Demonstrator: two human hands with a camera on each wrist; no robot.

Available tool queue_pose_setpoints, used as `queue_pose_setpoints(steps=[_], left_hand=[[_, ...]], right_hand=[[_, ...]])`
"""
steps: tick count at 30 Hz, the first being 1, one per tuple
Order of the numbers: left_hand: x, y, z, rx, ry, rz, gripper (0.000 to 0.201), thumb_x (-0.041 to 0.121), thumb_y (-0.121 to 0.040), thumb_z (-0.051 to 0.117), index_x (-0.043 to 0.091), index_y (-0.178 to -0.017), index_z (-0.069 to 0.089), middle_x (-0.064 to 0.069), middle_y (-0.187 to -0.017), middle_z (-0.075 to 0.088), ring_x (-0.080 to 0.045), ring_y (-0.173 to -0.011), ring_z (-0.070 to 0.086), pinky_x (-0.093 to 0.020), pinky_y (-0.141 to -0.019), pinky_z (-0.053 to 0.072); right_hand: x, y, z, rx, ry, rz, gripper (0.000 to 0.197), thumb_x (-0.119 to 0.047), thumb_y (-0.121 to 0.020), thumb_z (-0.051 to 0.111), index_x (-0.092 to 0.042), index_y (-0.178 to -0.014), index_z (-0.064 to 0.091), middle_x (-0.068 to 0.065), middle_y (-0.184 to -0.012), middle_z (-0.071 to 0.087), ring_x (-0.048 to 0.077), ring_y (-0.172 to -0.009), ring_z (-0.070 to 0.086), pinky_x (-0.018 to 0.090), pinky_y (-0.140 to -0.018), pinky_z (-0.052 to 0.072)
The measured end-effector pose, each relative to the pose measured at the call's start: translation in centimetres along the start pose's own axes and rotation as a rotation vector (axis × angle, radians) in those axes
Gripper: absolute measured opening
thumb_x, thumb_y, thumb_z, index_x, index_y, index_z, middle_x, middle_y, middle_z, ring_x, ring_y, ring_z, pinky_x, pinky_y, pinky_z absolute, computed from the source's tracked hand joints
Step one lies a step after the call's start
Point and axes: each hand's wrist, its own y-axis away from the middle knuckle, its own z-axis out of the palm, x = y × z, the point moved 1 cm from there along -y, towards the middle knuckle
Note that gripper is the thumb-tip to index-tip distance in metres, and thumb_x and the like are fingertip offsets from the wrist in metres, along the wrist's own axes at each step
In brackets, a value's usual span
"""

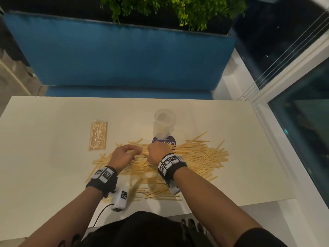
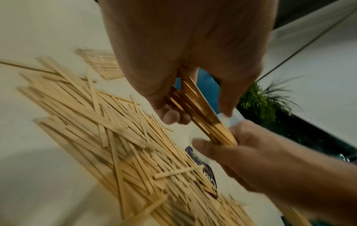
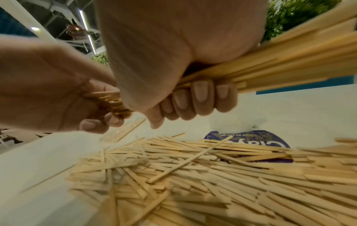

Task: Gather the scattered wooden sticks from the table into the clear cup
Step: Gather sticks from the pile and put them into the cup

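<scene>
Blue upholstered bench (image 1: pixel 124 56) runs along the far side of the room, with a dark planter of green plants (image 1: pixel 170 11) sitting behind its backrest, and glass panels in white frames (image 1: pixel 293 72) going down the right. Nearer in is the cream table (image 1: pixel 44 157), which takes up most of the head view. Spread across its middle and near side is a big messy pile of wooden sticks (image 1: pixel 201 157), lying criss-cross and stacked on each other, reaching out to the right. Just past the far edge of the pile stands the clear cup (image 1: pixel 164 123), upright, and there's a purple printed packet (image 1: pixel 164 142) at its near side, partly buried under sticks. To the left of the cup, apart from the pile, lies a sealed clear pack of sticks (image 1: pixel 98 135), flat on the table. Both hands are over the centre of the pile, close together and just short of the cup. Right hand (image 1: pixel 158 153) is closed in a fist round a thick bundle of sticks (image 3: pixel 289 61) that fans out to the right in the wrist view. Left hand (image 1: pixel 124 155) has its fingers curled round the other end of that same bundle. Both wrists carry black bands with white marker tags (image 1: pixel 170 162).
</scene>
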Motion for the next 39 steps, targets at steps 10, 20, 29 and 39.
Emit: queue_pose_setpoints(steps=[10, 20, 29, 39], left_hand=[[0.5, -1.2, 1.1, 0.086, 0.516, -0.277, 0.053, 0.034, -0.109, 0.033, -0.001, -0.096, 0.070, -0.021, -0.111, 0.072, -0.034, -0.091, 0.067, -0.048, -0.092, 0.055], [1.5, -1.4, 1.5, 0.055, 0.487, -0.305, 0.059, 0.040, -0.109, 0.030, -0.001, -0.101, 0.073, -0.016, -0.102, 0.076, -0.033, -0.102, 0.066, -0.040, -0.077, 0.056], [2.1, -1.3, 2.4, 0.045, 0.560, -0.315, 0.054, 0.039, -0.109, 0.032, 0.004, -0.099, 0.072, -0.013, -0.110, 0.073, -0.032, -0.116, 0.060, -0.044, -0.088, 0.047], [1.8, -1.8, 2.5, 0.037, 0.603, -0.323, 0.062, 0.052, -0.105, 0.032, 0.003, -0.119, 0.067, -0.013, -0.114, 0.071, -0.031, -0.122, 0.059, -0.042, -0.085, 0.046]], right_hand=[[-1.6, 0.3, -1.0, 0.018, 0.020, -0.064, 0.024, -0.025, -0.097, 0.061, -0.008, -0.112, 0.068, 0.014, -0.110, 0.069, 0.033, -0.100, 0.068, 0.040, -0.080, 0.054], [-1.8, 0.1, -1.7, 0.006, 0.030, -0.104, 0.022, -0.020, -0.097, 0.061, -0.009, -0.113, 0.069, 0.013, -0.107, 0.068, 0.032, -0.097, 0.069, 0.039, -0.076, 0.051], [-2.8, 0.2, -2.2, 0.058, -0.044, -0.136, 0.026, -0.022, -0.096, 0.064, -0.011, -0.119, 0.069, 0.011, -0.114, 0.070, 0.030, -0.105, 0.068, 0.041, -0.087, 0.052], [-3.6, -0.2, -1.3, 0.076, -0.127, -0.103, 0.037, -0.025, -0.094, 0.068, -0.016, -0.129, 0.066, 0.012, -0.118, 0.069, 0.032, -0.105, 0.069, 0.041, -0.088, 0.054]])
